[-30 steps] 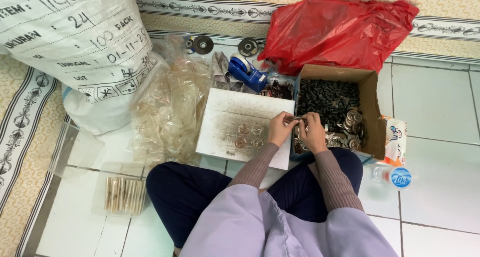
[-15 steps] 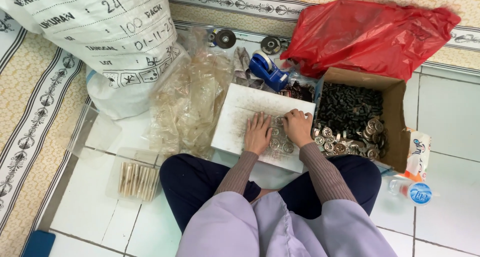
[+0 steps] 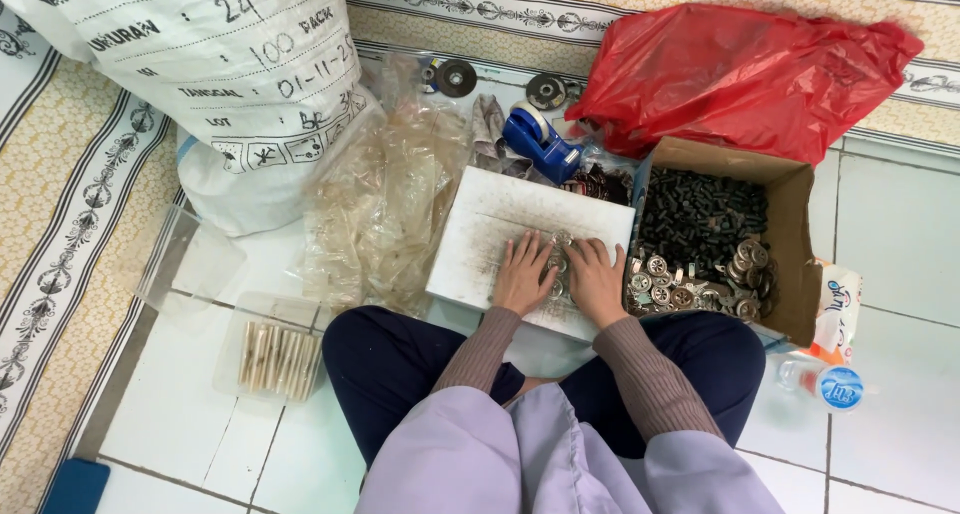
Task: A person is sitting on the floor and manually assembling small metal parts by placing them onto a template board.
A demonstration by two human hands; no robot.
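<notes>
I sit cross-legged on a tiled floor with a flat white board (image 3: 490, 224) in front of my knees. My left hand (image 3: 522, 272) and my right hand (image 3: 594, 279) lie palm down side by side on it, fingers spread over a small pile of round metal discs (image 3: 558, 257). Neither hand grips anything that I can see. Right of my right hand stands an open cardboard box (image 3: 790, 224) holding small black cylindrical parts (image 3: 700, 214) and more metal discs (image 3: 670, 289).
A big white printed sack (image 3: 200, 74) fills the upper left, with crumpled clear plastic bags (image 3: 390, 204) beside it. A red plastic bag (image 3: 740, 69), a blue tape dispenser (image 3: 540, 142), clear trays of sticks (image 3: 275, 354), and a small bottle (image 3: 825, 382) lie around.
My hands have come down from a raised pinch near the box to lie flat on the discs on the board. The view has drifted left.
</notes>
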